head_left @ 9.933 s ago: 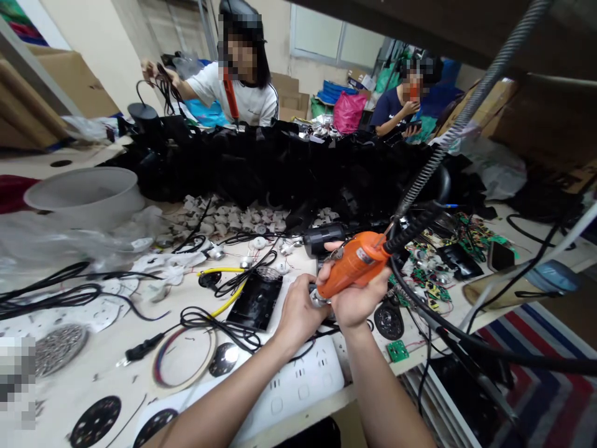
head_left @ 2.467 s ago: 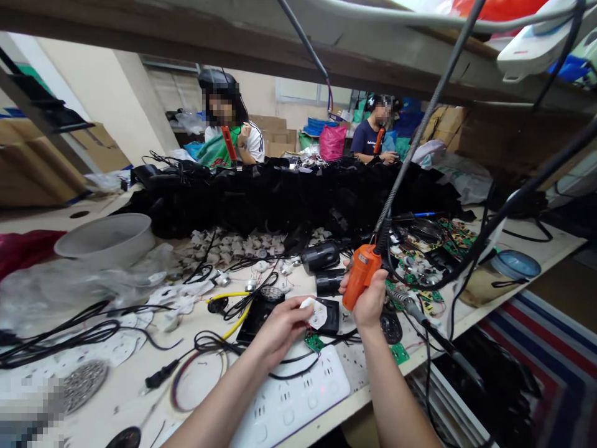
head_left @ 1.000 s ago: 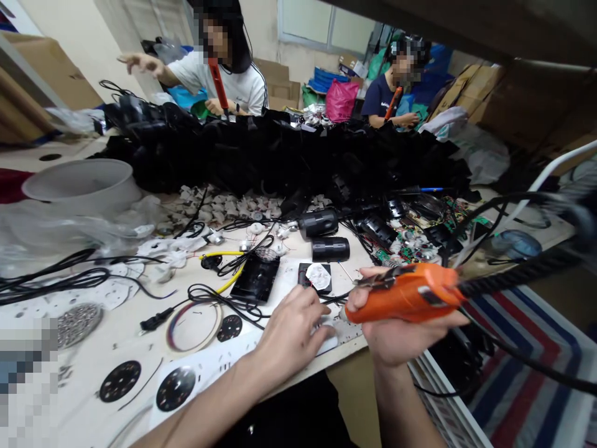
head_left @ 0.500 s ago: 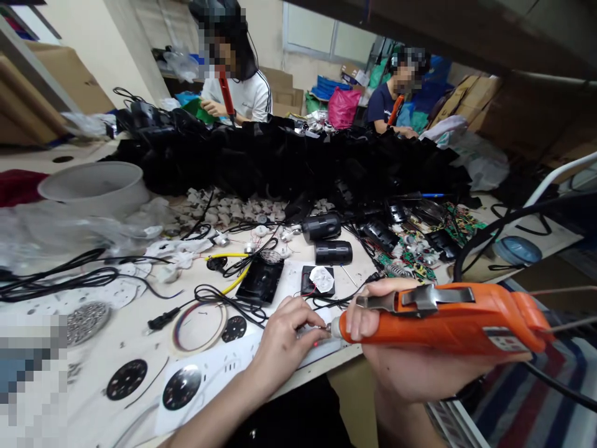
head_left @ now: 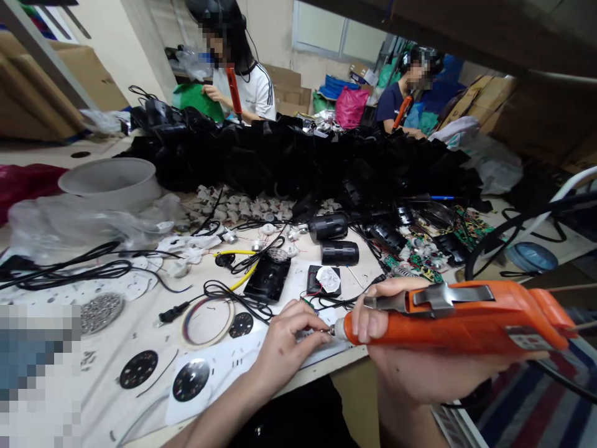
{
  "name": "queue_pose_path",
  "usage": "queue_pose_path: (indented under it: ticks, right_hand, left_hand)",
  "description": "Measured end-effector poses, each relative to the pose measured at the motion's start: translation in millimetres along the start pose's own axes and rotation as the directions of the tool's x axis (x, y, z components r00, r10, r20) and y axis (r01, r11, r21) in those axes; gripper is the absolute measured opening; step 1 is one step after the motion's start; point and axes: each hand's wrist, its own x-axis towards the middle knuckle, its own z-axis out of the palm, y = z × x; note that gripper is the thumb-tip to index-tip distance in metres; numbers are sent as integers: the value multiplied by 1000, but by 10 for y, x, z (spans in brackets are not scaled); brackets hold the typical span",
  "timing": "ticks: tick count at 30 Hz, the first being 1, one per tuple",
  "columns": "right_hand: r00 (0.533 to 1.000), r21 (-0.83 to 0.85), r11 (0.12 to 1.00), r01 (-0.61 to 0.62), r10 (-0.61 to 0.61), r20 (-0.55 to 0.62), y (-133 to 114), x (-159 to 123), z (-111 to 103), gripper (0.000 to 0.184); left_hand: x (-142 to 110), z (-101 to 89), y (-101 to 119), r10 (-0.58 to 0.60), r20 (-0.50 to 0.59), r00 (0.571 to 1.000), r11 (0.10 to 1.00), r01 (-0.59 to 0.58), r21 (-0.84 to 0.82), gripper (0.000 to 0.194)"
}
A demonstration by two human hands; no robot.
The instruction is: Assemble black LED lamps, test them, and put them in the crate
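Note:
My right hand (head_left: 396,348) is wrapped round an orange electric screwdriver (head_left: 457,314), held level with its nose pointing left. Its bit (head_left: 332,330) meets the fingertips of my left hand (head_left: 291,339), which are pinched together at the bit's tip. Whatever small piece they hold there is hidden. Just beyond the left hand lies a black square part with a white octagonal piece (head_left: 328,279) and red wires on it. Beside that rests an open black housing (head_left: 268,278). Both hands are over the front edge of a white sheet (head_left: 242,361).
Left of my hands are a tape roll (head_left: 205,320), black discs (head_left: 138,369), a screw pile (head_left: 100,312) and black cables (head_left: 112,267). Green circuit boards (head_left: 422,261) lie to the right. A heap of black parts (head_left: 303,155) spans the back, with two people beyond.
The view has shifted, so the table's contents appear farther right. My hands keep the same pinch and grip. Across the table, a person's green bag shows more spread out.

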Motion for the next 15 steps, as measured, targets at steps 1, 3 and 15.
queue_pose_path:
  ticks: [1,3,15]
  right_hand:
    - [1000,10,1000,-15,15,4,-1,8,2,84]
    - [999,32,998,-48,48,17,-6,23,7,86]
    - [997,62,998,-10,5,72,45,44,-108,82]
  left_hand:
    - [-4,0,0,19,5,1000,1000,-19,8,11]
    - [-15,4,1,62,4,998,998,-62,19,12]
    - [-76,33,-6,253,-166,953,962,-229,152,7]
